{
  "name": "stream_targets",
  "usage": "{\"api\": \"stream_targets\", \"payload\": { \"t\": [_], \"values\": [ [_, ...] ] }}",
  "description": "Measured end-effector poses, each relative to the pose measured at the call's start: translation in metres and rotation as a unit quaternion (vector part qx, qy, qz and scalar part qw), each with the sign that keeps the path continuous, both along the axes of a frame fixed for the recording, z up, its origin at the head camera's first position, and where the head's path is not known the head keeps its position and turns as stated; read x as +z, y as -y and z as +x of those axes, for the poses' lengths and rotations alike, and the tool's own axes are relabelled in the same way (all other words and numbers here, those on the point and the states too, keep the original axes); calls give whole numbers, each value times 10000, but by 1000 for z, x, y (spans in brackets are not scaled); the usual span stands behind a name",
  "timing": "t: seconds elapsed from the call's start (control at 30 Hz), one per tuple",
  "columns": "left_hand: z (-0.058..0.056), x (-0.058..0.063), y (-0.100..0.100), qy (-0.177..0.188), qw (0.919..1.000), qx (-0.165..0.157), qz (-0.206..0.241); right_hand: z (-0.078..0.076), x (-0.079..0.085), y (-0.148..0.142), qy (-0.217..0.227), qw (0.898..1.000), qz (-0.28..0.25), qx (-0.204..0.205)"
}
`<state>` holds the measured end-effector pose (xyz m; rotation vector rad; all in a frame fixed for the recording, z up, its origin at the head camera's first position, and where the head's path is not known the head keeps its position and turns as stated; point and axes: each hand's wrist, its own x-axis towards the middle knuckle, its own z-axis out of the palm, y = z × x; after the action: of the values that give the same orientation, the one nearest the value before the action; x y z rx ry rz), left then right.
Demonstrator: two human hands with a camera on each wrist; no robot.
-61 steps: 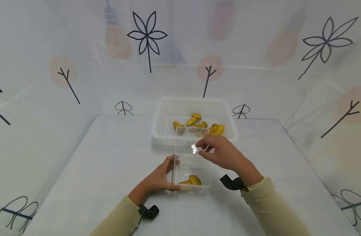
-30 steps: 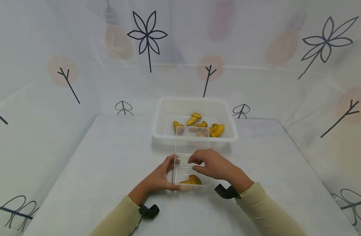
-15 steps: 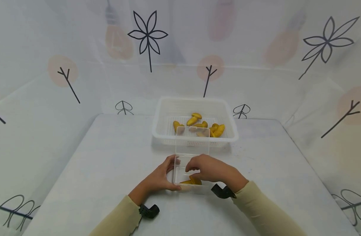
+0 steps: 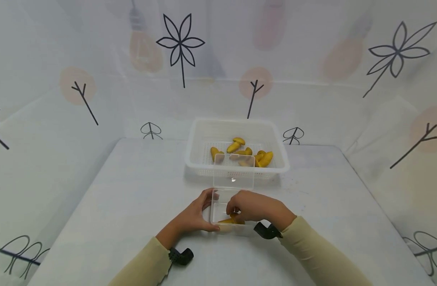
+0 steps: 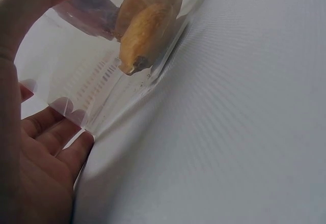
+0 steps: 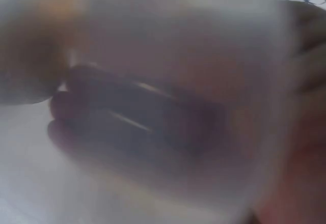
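A clear plastic box (image 4: 222, 199) stands on the white table with its hinged lid (image 4: 225, 182) raised at the back. My left hand (image 4: 194, 214) holds the box's left side, thumb at the front corner and fingers at the rear. Inside, near the front wall, lies a yellow mushroom (image 4: 226, 221), seen through the plastic in the left wrist view as a stem and cap (image 5: 145, 38). From the right, my right hand (image 4: 256, 205) reaches into the box and pinches the mushroom's cap end, hiding part of it. The right wrist view is mostly blurred.
Behind the box sits a white perforated basket (image 4: 200, 167) holding several yellow mushrooms (image 4: 235, 145). The raised lid overlaps its front in the head view. A patterned cloth wall (image 4: 218, 59) encloses the back and sides of the table (image 4: 132, 190).
My right hand has moved from the lid down into the box and closed its fingers on the mushroom. The left hand has kept its hold on the box.
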<state>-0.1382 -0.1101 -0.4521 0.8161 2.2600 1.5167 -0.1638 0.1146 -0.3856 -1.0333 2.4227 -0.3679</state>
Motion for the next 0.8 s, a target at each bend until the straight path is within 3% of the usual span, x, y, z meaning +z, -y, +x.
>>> {"api": "stream_targets", "payload": {
  "t": [0.3,0.8],
  "values": [
    [-9,-29,-1,64,9998,159,99,1,-2,1,-125,9997,175,119],
    [-9,-31,-1,-2,9998,194,87,8,1,3,-452,9977,283,408]
  ]
}}
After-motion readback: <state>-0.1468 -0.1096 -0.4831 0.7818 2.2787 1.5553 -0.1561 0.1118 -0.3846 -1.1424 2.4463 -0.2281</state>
